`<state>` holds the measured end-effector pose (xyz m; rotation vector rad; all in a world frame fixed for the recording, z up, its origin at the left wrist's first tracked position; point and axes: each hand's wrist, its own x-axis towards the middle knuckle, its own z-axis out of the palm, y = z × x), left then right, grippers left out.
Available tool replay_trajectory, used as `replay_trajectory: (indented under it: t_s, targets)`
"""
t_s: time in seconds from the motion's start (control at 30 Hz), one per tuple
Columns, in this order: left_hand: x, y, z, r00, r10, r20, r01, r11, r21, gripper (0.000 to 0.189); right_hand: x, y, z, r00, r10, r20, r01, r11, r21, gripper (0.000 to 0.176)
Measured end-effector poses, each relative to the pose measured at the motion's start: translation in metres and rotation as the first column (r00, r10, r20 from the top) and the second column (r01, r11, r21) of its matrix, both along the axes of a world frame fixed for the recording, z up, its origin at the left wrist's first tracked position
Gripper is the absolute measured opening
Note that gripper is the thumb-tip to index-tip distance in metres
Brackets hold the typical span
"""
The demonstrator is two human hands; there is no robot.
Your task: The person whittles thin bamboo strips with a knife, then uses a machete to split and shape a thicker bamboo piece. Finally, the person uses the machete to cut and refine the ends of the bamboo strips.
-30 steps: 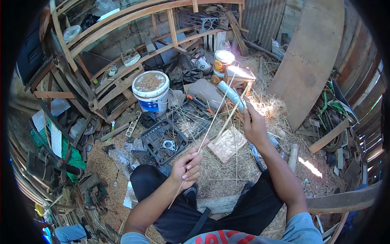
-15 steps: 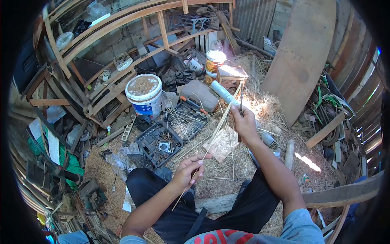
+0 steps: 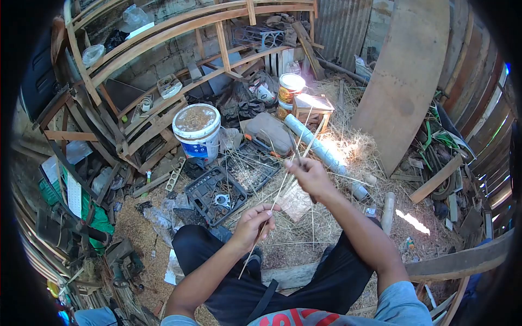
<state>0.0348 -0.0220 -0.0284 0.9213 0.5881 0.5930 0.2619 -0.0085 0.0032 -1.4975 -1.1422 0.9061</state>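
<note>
Two hands engaged. Nearest you, the thin strip slants up from over your lap, its lower end free beneath your left hand, which pinches it between thumb and fingers. Your right hand, farther out, is closed at the strip's upper stretch; blur hides exactly what those fingers grip.

Step in hand (judged): working the strip's surface or edge between the two holds. Next move calls for a firm left pinch, the strip in line, and light, even right-hand pressure; so slender a piece could bend or split.

Beyond the hands: flat board on the littered ground; open tool case off to your left; pale blue tube farther out, lying aslant. Farther: lidded white bucket at left, small wooden stand beside stacked cans.
</note>
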Motion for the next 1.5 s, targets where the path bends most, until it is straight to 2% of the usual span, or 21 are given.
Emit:
replay_trajectory:
  t_s: [0.07, 0.23, 0.33, 0.37, 0.4, 0.47, 0.57, 0.67, 0.73, 0.8, 0.9, 1.03, 1.1, 1.17, 1.23, 1.27, 1.3, 1.33, 1.37, 1.47, 1.5]
  targets:
    - [-0.001, -0.002, -0.001, 1.000, -0.002, -0.001, 0.002, 1.000, -0.002, 0.025, -0.010, 0.002, -0.012, 0.998, 0.070, -0.008, -0.068, 0.990, 0.126, 0.036]
    - [-0.005, 0.001, -0.002, 0.998, -0.067, -0.009, 0.067, 0.998, 0.011, 0.025, 0.014, 0.018, -0.029, 0.999, -0.024, -0.038, 0.028, 0.995, 0.100, 0.040]
    - [-0.008, 0.003, 0.000, 0.994, -0.106, -0.035, 0.104, 0.993, -0.053, 0.024, 0.026, 0.024, -0.032, 0.986, -0.165, 0.009, 0.162, 0.976, 0.144, 0.041]
    - [-0.010, 0.001, -0.001, 0.991, -0.133, -0.023, 0.131, 0.990, -0.054, 0.024, 0.035, 0.031, -0.038, 0.966, -0.246, -0.082, 0.258, 0.948, 0.189, 0.039]
    - [-0.013, -0.001, -0.002, 0.987, -0.162, -0.011, 0.162, 0.985, -0.053, 0.024, 0.057, 0.042, -0.046, 0.926, -0.347, -0.149, 0.364, 0.925, 0.111, 0.036]
    - [-0.013, 0.000, -0.002, 0.989, -0.141, -0.039, 0.139, 0.988, -0.062, 0.024, 0.078, 0.038, -0.030, 0.891, -0.426, -0.156, 0.450, 0.875, 0.178, 0.038]
    - [-0.007, 0.017, 0.002, 0.994, 0.036, -0.107, -0.046, 0.995, -0.089, 0.024, 0.072, 0.028, -0.028, 0.926, -0.377, 0.001, 0.374, 0.920, 0.118, 0.045]
    - [-0.002, 0.060, -0.005, 0.982, 0.179, -0.054, -0.184, 0.976, -0.116, 0.022, 0.021, 0.012, -0.015, 0.975, -0.092, 0.203, 0.104, 0.993, -0.051, 0.052]
    - [-0.001, 0.098, -0.012, 0.978, 0.208, 0.003, -0.207, 0.973, -0.098, 0.021, -0.006, 0.014, -0.048, 0.990, 0.118, 0.073, -0.105, 0.980, -0.168, 0.049]
    - [0.001, 0.121, -0.002, 0.959, 0.283, 0.000, -0.283, 0.958, -0.054, 0.019, -0.049, -0.003, -0.047, 0.969, 0.239, -0.068, -0.249, 0.939, -0.238, 0.042]
    - [0.008, 0.155, -0.002, 0.934, 0.356, -0.001, -0.356, 0.934, 0.010, 0.016, -0.075, -0.014, -0.060, 0.927, 0.304, -0.219, -0.337, 0.932, -0.132, 0.035]
    - [0.024, 0.190, -0.017, 0.924, 0.378, -0.064, -0.373, 0.925, 0.076, 0.015, -0.075, -0.014, -0.074, 0.902, 0.113, -0.416, -0.191, 0.970, -0.150, 0.026]
    - [0.032, 0.200, -0.036, 0.912, 0.385, -0.139, -0.362, 0.917, 0.167, 0.017, -0.070, -0.011, -0.076, 0.923, 0.097, -0.373, -0.171, 0.970, -0.170, 0.025]
    - [0.031, 0.208, -0.057, 0.832, 0.375, -0.409, -0.166, 0.871, 0.462, 0.025, -0.063, -0.008, -0.092, 0.953, 0.091, -0.287, -0.150, 0.970, -0.190, 0.027]
    - [0.028, 0.208, -0.074, 0.614, 0.476, -0.629, 0.084, 0.753, 0.652, 0.039, -0.060, -0.016, -0.125, 0.988, 0.068, -0.140, -0.103, 0.960, -0.260, 0.029]
    - [0.024, 0.204, -0.080, 0.580, 0.520, -0.627, 0.115, 0.709, 0.696, 0.038, -0.058, -0.018, -0.144, 0.996, 0.065, -0.064, -0.080, 0.955, -0.284, 0.030]
    - [0.019, 0.198, -0.080, 0.548, 0.569, -0.613, 0.145, 0.657, 0.740, 0.038, -0.051, -0.023, -0.176, 0.982, 0.141, 0.128, -0.096, 0.947, -0.307, 0.032]
    - [0.016, 0.192, -0.085, 0.519, 0.616, -0.593, 0.178, 0.601, 0.779, 0.037, -0.049, -0.031, -0.193, 0.979, 0.139, 0.150, -0.082, 0.940, -0.332, 0.032]
    - [0.012, 0.185, -0.093, 0.459, 0.651, -0.604, 0.267, 0.548, 0.793, 0.034, -0.050, -0.038, -0.207, 0.975, 0.138, 0.172, -0.068, 0.931, -0.359, 0.033]
    - [0.007, 0.152, -0.073, 0.345, 0.443, -0.828, 0.445, 0.699, 0.559, 0.033, -0.053, -0.044, -0.238, 0.995, 0.055, 0.082, -0.009, 0.878, -0.479, 0.034]
    - [0.004, 0.151, -0.083, 0.366, 0.392, -0.844, 0.452, 0.718, 0.530, 0.034, -0.055, -0.041, -0.246, 0.999, 0.015, 0.031, 0.003, 0.854, -0.521, 0.034]
